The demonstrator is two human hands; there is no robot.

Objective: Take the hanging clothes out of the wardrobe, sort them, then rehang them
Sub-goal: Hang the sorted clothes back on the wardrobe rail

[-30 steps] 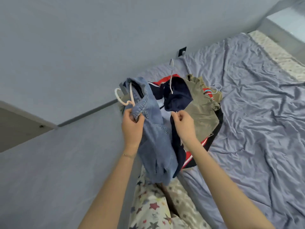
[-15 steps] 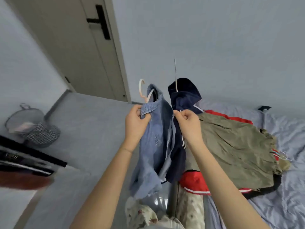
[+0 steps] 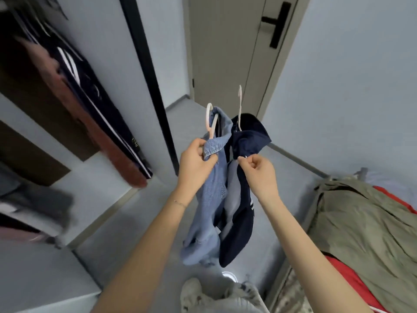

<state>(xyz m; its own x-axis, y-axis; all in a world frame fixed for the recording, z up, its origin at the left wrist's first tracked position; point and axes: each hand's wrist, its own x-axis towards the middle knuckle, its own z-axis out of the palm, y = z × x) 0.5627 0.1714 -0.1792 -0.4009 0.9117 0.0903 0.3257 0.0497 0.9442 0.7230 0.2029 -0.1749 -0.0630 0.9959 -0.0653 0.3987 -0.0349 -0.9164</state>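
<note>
A light denim shirt [image 3: 207, 199] hangs on a pale hanger [image 3: 211, 123]; touching it, a navy jacket [image 3: 241, 213] on another hanger [image 3: 239, 105]; olive garment [image 3: 365, 227] spread flat over red one [image 3: 352, 283].

a: what hangs left of the left hand [image 3: 194, 163]?
b: clothes in the wardrobe [image 3: 27, 105], all smeared by blur. there's a rust-coloured garment [image 3: 90, 123] and a dark striped garment [image 3: 97, 96], but their tops are lost and i can't tell what kind they are.
a: and the hangers?
b: only a pink hook [image 3: 208, 116] and a white hook [image 3: 239, 102] show above the hands. the rest is hidden inside the denim shirt [image 3: 207, 199] and the navy garment [image 3: 246, 141].
a: right of the right hand [image 3: 259, 170]?
b: an olive garment [image 3: 365, 222] runs off the right edge and covers most of a red garment [image 3: 352, 279]. below the hands a pale round thing [image 3: 230, 275] is half hidden, and i can't tell what it is.
</note>
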